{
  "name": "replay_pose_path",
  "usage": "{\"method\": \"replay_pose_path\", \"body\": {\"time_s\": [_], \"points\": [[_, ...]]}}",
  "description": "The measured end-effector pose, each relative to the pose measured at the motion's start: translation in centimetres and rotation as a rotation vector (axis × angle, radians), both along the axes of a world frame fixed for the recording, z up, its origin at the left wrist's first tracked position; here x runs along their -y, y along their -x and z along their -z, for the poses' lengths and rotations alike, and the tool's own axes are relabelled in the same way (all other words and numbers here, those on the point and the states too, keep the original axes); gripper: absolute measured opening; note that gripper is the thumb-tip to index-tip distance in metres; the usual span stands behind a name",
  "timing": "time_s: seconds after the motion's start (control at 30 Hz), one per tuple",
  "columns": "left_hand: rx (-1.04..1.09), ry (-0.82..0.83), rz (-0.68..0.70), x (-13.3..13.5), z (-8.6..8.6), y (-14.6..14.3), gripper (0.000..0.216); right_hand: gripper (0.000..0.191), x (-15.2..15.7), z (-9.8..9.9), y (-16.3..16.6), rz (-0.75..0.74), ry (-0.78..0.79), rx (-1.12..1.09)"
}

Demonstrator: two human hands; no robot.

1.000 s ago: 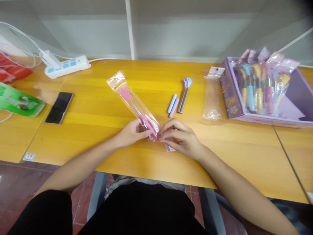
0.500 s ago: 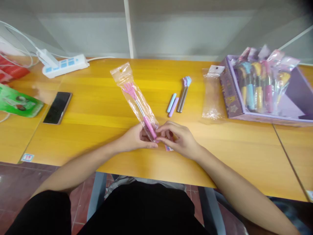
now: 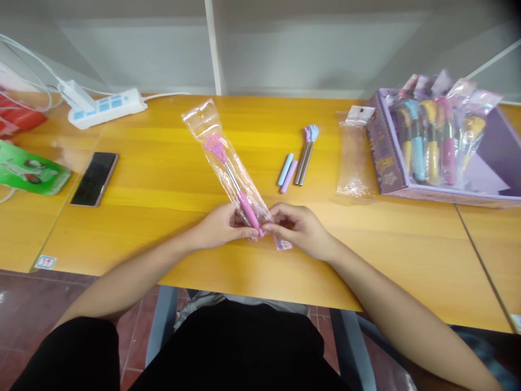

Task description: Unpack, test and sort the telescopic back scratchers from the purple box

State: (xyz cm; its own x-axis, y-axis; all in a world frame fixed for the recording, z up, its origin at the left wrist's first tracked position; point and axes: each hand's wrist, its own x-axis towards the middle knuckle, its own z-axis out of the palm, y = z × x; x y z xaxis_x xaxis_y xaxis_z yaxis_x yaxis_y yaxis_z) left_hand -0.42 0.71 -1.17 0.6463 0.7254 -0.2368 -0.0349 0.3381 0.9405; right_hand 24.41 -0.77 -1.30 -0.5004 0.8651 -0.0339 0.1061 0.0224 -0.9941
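Holding a bagged pink scratcher (image 3: 241, 196) by its handle end

The left hand (image 3: 222, 225) held the clear bag (image 3: 201, 119) around the handle; the right hand (image 3: 303, 228) pinched that same end. The scratcher slanted far-left over the near middle of the table (image 3: 305, 282). Beyond, to the right, lay 2 short tubes (image 3: 285, 169), 2 hand-headed rods (image 3: 307, 160), a flat sleeve (image 3: 354, 157) and a purple box (image 3: 386, 149) of packaged pieces (image 3: 418, 157). At left lay a phone (image 3: 95, 179), near a power strip (image 3: 118, 106).

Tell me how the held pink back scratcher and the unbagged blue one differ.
The pink back scratcher is held in a clear bag; the blue back scratcher lies unbagged on the desk. The pink one has a pink handle; the blue one's shaft is bare metal. Both have hand-shaped heads.
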Motion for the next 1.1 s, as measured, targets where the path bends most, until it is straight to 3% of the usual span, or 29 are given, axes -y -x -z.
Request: {"method": "replay_pose_path", "body": {"time_s": [0.37, 0.47, 0.53, 0.7, 0.8, 0.87, 0.93, 1.03, 1.1], "points": [[0.070, -0.079, 0.104, 0.2, 0.1, 0.0, 0.030, 0.040, 0.4, -0.3, 0.3, -0.001, 0.238, -0.116], [0.027, -0.148, 0.106, 0.1, -0.1, 0.3, 0.030, 0.040, 0.3, -0.5, 0.0, -0.088, 0.304, -0.122], [0.035, -0.169, 0.014, -0.3, -0.2, 0.5, 0.033, 0.040, 0.4, -0.9, -0.1, -0.215, 0.376, -0.132], [0.163, -0.025, -0.554, -2.2, -0.3, 0.8, 0.034, 0.034, 1.1, -2.2, 0.0, -0.558, 0.505, -0.009], [0.180, 0.005, -0.690, -3.0, -0.6, 0.8, 0.026, 0.037, 1.4, -2.3, 0.1, -0.656, 0.515, 0.076], [0.150, -0.007, -0.668, -3.0, -0.6, 0.8, 0.025, 0.039, 1.2, -2.0, -0.1, -0.633, 0.472, 0.101], [0.091, -0.014, -0.563, -2.7, -0.5, 0.8, 0.027, 0.040, 0.7, -1.8, -0.8, -0.493, 0.345, 0.109], [0.013, -0.063, -0.348, -1.9, 0.0, 0.7, 0.032, 0.037, -0.6, -1.8, -2.4, -0.221, -0.012, 0.199], [-0.022, -0.120, -0.200, -1.4, 0.2, 0.6, 0.033, 0.037, -1.3, -1.9, -3.6, -0.171, -0.222, 0.334]]}}
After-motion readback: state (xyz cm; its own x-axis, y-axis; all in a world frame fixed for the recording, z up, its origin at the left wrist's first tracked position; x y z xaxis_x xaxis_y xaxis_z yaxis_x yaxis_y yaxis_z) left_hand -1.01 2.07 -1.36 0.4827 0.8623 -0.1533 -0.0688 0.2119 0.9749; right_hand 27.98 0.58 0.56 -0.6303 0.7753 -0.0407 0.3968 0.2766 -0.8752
